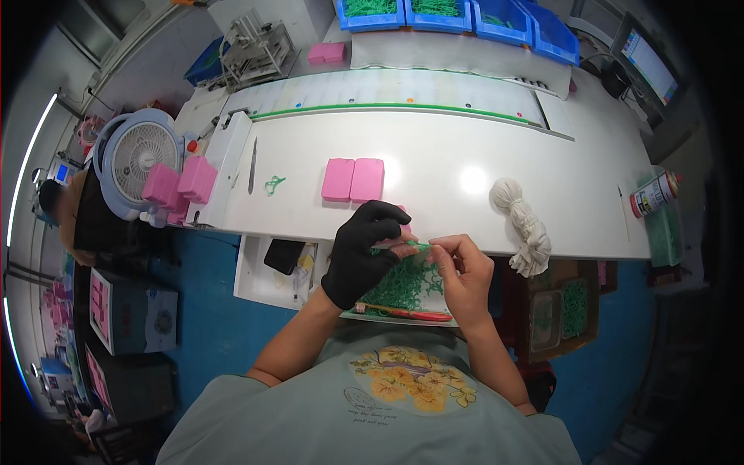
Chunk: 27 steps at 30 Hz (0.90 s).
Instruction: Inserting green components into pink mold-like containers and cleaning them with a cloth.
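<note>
My left hand [363, 252] wears a black glove with bare fingertips, and its thumb and fingers are pinched together. Facing it, my bare right hand [463, 277] is pinched too. A thin green plastic piece [423, 246] stretches between the fingertips of both hands; its exact shape is too small to tell. Below them, an open drawer or tray holds a heap of similar green pieces [399, 283]. A red-handled tool [411, 314] lies along its near side. Partly behind my left fingers is a pink block [404, 226] at the table edge.
Two pink blocks [353, 180] lie on the white table [434, 147]. Left of them are a loose green piece [274, 184] and tweezers [253, 167]. A bundle of white cloth [523, 229] hangs over the edge at right. A fan [146, 159] stands left; blue bins [442, 15] line the back.
</note>
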Each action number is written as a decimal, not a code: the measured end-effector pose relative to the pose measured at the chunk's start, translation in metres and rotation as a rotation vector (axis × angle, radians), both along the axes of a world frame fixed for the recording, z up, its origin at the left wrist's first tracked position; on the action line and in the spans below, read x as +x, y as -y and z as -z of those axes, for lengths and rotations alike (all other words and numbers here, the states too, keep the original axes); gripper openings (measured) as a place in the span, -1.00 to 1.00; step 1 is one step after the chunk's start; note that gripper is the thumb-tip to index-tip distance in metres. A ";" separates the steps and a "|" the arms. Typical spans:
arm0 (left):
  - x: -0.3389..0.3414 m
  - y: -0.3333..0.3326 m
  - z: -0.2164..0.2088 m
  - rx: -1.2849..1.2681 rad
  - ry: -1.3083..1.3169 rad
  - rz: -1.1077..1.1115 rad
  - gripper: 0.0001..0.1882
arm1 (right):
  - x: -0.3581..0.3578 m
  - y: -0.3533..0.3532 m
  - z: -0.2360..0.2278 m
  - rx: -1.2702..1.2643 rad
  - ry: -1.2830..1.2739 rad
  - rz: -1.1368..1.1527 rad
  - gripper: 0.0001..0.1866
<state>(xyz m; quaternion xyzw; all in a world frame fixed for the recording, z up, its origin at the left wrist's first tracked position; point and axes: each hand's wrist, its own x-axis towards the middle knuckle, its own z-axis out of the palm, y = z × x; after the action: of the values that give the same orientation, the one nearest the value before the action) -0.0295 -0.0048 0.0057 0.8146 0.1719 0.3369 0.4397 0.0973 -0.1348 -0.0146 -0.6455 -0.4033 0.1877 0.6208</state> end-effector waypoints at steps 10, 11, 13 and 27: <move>-0.002 0.003 -0.002 0.029 -0.003 -0.006 -0.75 | -0.002 0.003 -0.003 -0.018 0.035 0.015 -0.94; -0.002 0.004 -0.003 0.031 -0.003 -0.006 -0.75 | -0.002 0.002 -0.003 -0.014 0.032 0.013 -0.94; -0.001 0.003 -0.002 0.013 0.006 -0.010 -0.75 | -0.002 0.001 -0.001 -0.009 0.032 0.009 -0.95; -0.004 -0.012 -0.004 0.278 -0.162 -0.105 -0.50 | 0.076 0.052 -0.025 0.169 0.212 0.551 -0.94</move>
<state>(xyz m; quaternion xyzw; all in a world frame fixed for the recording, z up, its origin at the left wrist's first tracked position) -0.0333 0.0068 0.0099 0.8819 0.2010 0.3134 0.2893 0.1736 -0.1871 0.0103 -0.6925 -0.2899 -0.0903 0.6544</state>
